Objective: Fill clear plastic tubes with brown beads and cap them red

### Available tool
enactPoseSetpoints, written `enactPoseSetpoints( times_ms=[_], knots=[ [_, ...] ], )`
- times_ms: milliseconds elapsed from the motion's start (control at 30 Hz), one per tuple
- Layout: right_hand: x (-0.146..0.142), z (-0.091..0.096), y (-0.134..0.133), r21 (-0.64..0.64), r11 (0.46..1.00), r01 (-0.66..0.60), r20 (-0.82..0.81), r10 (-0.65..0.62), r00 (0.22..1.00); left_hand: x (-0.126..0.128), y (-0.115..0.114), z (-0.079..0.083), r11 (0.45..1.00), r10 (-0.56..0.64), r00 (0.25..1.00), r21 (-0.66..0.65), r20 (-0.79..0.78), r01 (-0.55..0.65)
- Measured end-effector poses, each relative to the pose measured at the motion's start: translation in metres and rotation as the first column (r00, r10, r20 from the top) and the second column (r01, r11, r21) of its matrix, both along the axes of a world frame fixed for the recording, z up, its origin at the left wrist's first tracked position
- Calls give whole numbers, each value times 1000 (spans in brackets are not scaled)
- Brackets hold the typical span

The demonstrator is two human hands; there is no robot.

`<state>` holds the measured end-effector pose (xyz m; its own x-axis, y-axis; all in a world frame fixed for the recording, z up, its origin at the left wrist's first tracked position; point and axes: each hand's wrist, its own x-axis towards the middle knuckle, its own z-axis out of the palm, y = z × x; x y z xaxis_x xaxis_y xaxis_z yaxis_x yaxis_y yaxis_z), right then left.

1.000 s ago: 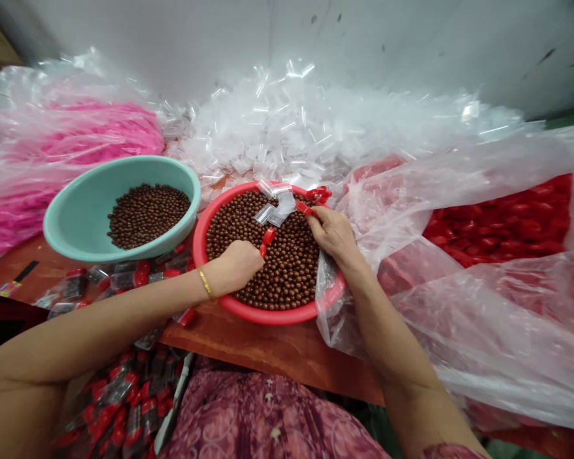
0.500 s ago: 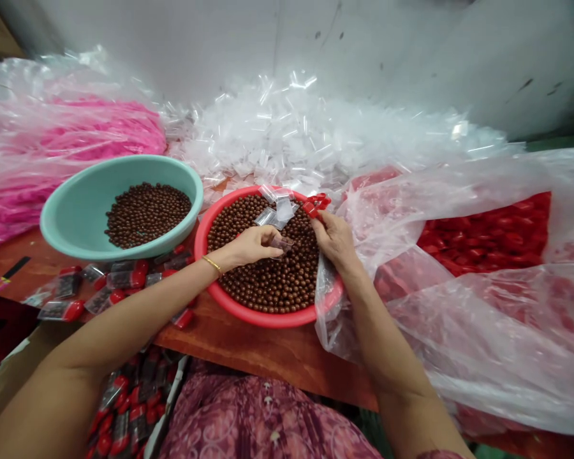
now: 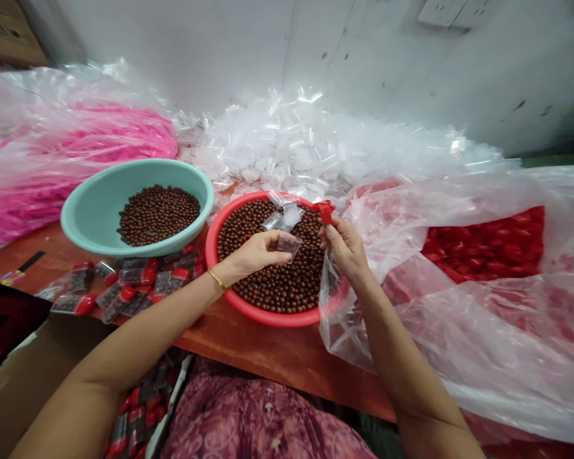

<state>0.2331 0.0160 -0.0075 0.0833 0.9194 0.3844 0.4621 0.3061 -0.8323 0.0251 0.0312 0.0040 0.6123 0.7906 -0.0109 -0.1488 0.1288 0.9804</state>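
Note:
Between the thumb and fingers of my left hand [image 3: 256, 256] is a small clear plastic container [image 3: 288, 245], held over the red basin [image 3: 213, 239]. Brown round balls [image 3: 277, 288] fill much of that basin. My right hand [image 3: 347, 250] pinches a red cap [image 3: 326, 213] above the basin's right side; other red pieces seem bunched behind it. A few more clear containers [image 3: 283, 215] lie on the balls just beyond my left hand. The fingertips of my right hand are partly hidden.
A teal basin [image 3: 88, 220] with more balls stands at the left. Red-capped containers [image 3: 138, 274] lie before it, others in a box [image 3: 141, 414] below. Clear containers [image 3: 291, 140] are heaped behind. Plastic bags hold pink pieces [image 3: 119, 131] and red caps [image 3: 488, 245].
The view has shifted slightly. The container in my left hand now looks clear and tilted up, where it looked dark against the balls before. My right hand has turned the red cap more upright.

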Motion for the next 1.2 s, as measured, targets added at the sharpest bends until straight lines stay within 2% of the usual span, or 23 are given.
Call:
enactPoseSetpoints(
  times_ms=[133,267,433,633,833,1067,1133,1200],
  knots=[
    [-14,13,-17,-28,990,-135,123,137,983,7,2,0,991,31,998,133,-51,-24],
    [-25,17,-26,-24,979,-203,301,200,932,9,0,-3,985,11,995,173,-98,6],
    [-26,11,-30,31,989,-147,466,115,877,7,-5,-4,988,-8,989,153,-150,31],
    [-24,13,-38,87,982,-169,538,96,837,5,-7,-2,941,123,955,338,-270,-26],
    [-30,12,-43,91,986,-137,654,44,755,5,-6,-8,915,152,933,404,-327,-7],
    [-24,9,-47,149,974,-171,800,-17,600,2,-11,0,880,236,867,475,-439,1],
    [-25,8,-48,165,968,-191,806,-20,591,3,-12,2,876,251,856,483,-451,-2],
    [-28,6,-49,189,963,-190,780,-30,625,5,-12,2,884,232,870,468,-435,-2]
  ],
)
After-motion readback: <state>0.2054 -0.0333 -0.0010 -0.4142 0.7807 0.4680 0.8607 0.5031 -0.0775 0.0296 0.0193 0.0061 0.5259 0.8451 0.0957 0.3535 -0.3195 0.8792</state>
